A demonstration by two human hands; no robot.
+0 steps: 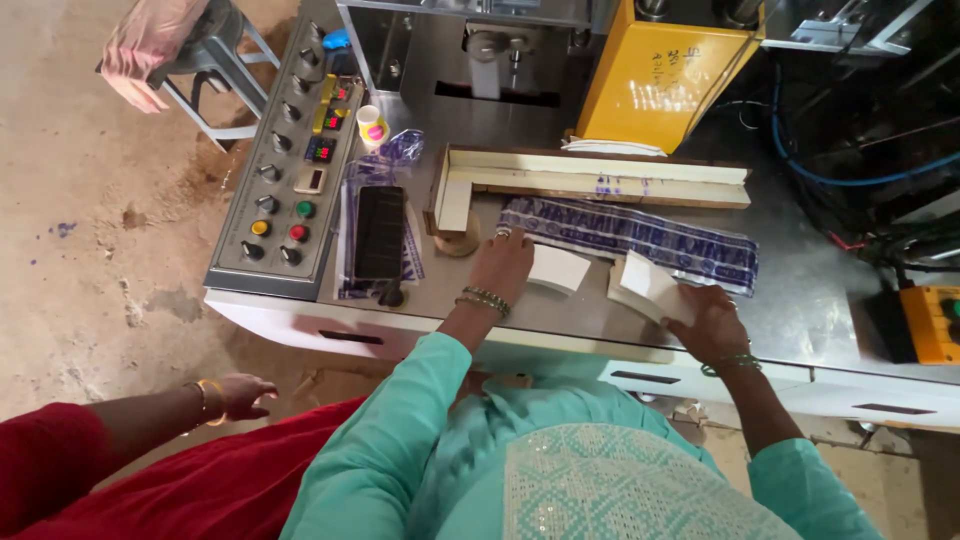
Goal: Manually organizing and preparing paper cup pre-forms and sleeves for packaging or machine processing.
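Seated at a steel machine table (800, 300), seen from above. Left hand (503, 262) flat, fingers spread, pressing on a white paper stack (560, 268); not clamped round it. Right hand (706, 318) closed on a second white paper stack (645, 283), tilted up off the table just beside the first. Behind both, a long blue printed plastic strip (640, 238) lying flat, and past it a wooden L-shaped frame (590, 178), holding nothing. Judged from this: two stacks gathered and being squared, none yet laid in the frame or wrapped, so most of the work left. Off to the left, a black tray (380, 232), a control panel (290, 160) with knobs and coloured buttons, a paper cup (371, 126). Another person's hand (243, 393), red sleeve, lower left.
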